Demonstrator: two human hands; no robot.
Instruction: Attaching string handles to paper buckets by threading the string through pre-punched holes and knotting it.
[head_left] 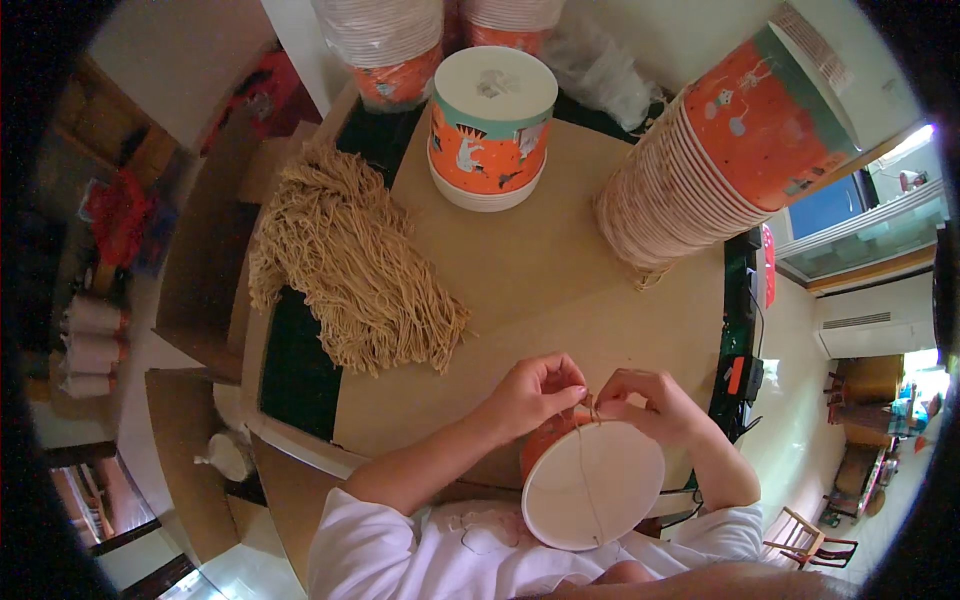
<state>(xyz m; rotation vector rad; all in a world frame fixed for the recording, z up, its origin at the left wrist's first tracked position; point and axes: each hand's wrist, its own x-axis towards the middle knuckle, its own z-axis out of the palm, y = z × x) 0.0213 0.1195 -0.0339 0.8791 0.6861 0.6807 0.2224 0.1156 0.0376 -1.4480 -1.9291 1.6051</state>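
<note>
Just in front of my chest an orange paper bucket [593, 490] is tilted with its white round end toward me. A thin tan cord [590, 470] runs across that end. At the bucket's far edge my left hand [540, 395] is closed, finger and thumb pinching the cord. My right hand [650, 402] is beside it, fingers curled and pinched at the cord too. Exactly how the cord is looped or knotted between the fingertips is too small to tell. Left of my hands lies a large bundle of tan cords [350, 260] on the table.
Farther back, a few nested orange buckets [490, 140] stand base up on a cardboard sheet [520, 290]. A tall leaning stack of buckets [720, 140] is at right, with wrapped stacks [385, 50] behind. Cardboard boxes [195, 470] are on the left; a small black device [745, 375] sits at the right edge.
</note>
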